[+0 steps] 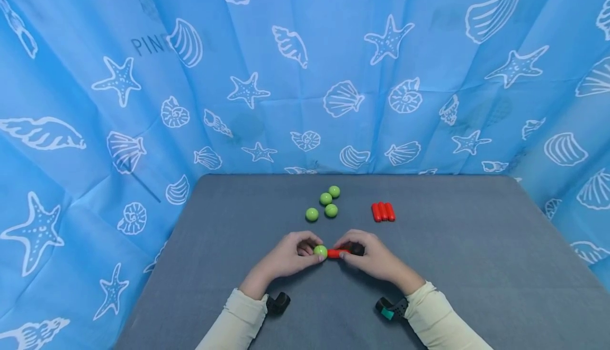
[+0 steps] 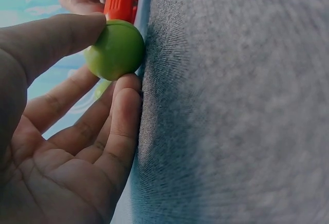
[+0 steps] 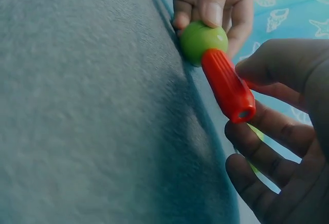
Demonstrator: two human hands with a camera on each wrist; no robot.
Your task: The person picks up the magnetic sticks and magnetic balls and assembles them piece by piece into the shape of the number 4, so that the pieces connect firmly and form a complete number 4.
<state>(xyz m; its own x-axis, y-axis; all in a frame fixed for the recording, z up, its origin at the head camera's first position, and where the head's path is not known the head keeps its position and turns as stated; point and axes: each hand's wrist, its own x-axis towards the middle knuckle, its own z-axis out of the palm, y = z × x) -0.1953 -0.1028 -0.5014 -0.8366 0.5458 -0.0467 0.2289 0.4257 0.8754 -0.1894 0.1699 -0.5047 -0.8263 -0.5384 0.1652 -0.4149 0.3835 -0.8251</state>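
Note:
Between thumb and fingers, my left hand point(image 1: 296, 254) pinches a shiny green ball point(image 2: 115, 51) just above the grey tabletop. My right hand point(image 1: 374, 257) pinches a short red ribbed stick point(image 3: 229, 85) with a small hole in its near end. The stick's far end meets the ball in the right wrist view, and the two line up side to side in the head view. Beyond the hands lie several more green balls point(image 1: 326, 198) in a loose group. Farther right, 3 red sticks point(image 1: 383, 212) lie side by side.
A grey cloth-covered table point(image 1: 476, 254) spreads under both hands. Blue curtains point(image 1: 295, 111) with white shells and starfish hang behind it and at the sides. Dark wrist devices point(image 1: 278, 303) sit below each hand at the cuffs.

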